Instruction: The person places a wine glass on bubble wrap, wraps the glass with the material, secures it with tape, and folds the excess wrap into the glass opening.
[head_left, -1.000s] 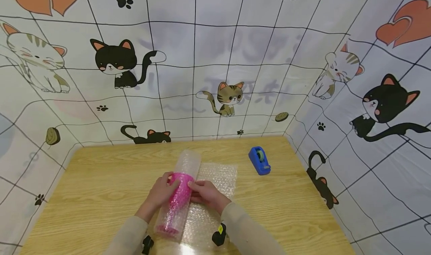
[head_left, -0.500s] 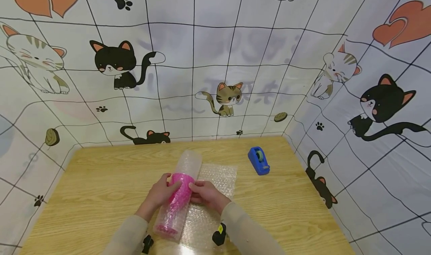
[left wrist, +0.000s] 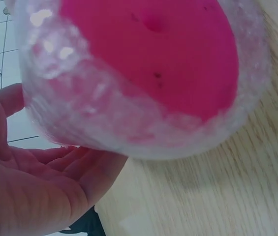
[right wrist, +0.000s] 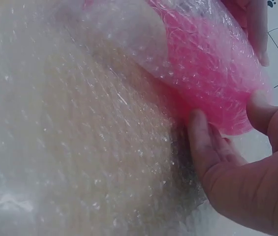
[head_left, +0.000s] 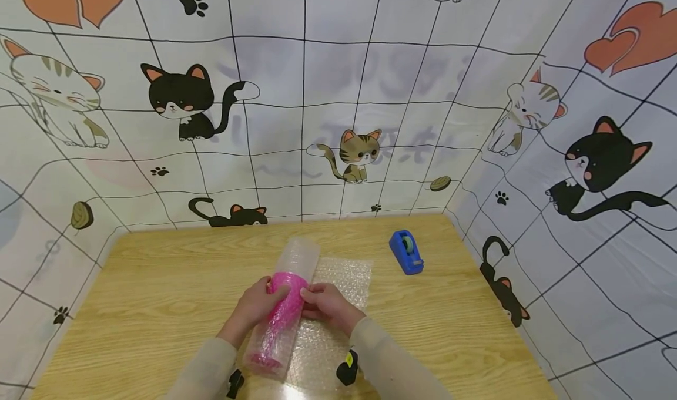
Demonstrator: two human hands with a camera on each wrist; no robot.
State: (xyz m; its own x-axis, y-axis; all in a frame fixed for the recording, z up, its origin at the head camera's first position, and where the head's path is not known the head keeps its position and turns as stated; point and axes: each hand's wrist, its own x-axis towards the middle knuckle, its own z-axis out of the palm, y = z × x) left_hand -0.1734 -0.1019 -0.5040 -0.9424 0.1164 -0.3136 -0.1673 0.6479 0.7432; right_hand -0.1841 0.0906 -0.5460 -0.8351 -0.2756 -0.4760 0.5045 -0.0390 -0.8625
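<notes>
A pink cylindrical thing [head_left: 288, 297] lies wrapped in clear bubble wrap, tilted across the middle of the table in the head view. My left hand [head_left: 255, 307] holds its left side, the thumb laid over the top and the fingers reaching beneath. On the right side my right hand [head_left: 330, 306] grips the wrapped roll between thumb and fingers. A loose length of bubble wrap [head_left: 346, 276] spreads out flat from under the roll to the right. The left wrist view shows the round pink end [left wrist: 173, 64] ringed by layers of wrap. Several fingertips are hidden under the roll.
A blue tape dispenser [head_left: 406, 252] with a roll of tape stands at the back right of the wooden table [head_left: 174, 282]. Behind and beside the table hangs a white sheet [head_left: 275, 124] printed with cats and grid lines.
The wrapped roll and both hands have shifted slightly to the right. The left hand has come a little lower in the head view. The tape dispenser stays in place.
</notes>
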